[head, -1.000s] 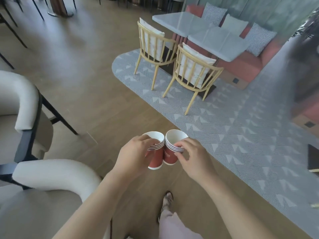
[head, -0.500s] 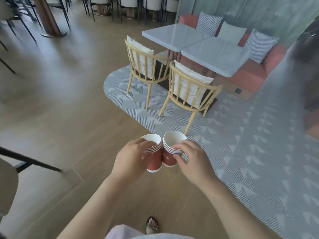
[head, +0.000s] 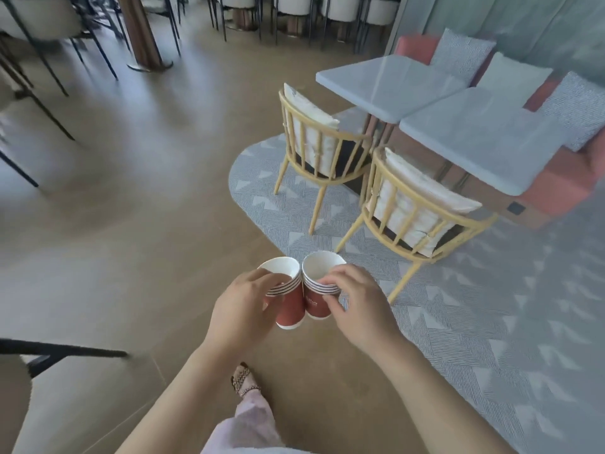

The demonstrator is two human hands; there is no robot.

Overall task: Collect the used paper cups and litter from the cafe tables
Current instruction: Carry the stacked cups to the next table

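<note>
Your left hand [head: 244,309] grips the left stack of cups [head: 290,306], fingers curled round its far side and thumb across the striped rims. Your right hand [head: 357,309] holds the right stack of cups [head: 316,303] the same way, with fingertips [head: 330,283] pinching just under the nested rims. Each stack is several red paper cups nested together, white inside and mouth up. The two stacks touch side by side, held in the air in front of you above the wooden floor [head: 131,224], close to the curved edge of the grey patterned rug [head: 491,322].

Your sandalled foot [head: 244,380] shows below your hands. Ahead on the right, two pale wooden chairs [head: 314,149] with white cushions stand on the rug, pulled up to the near edges of two grey tables [head: 474,139] set corner to corner. Behind them runs a red bench [head: 556,191] with cushions [head: 461,54]. Dark-legged chairs [head: 49,14] line the far left and back of the room, blurred
</note>
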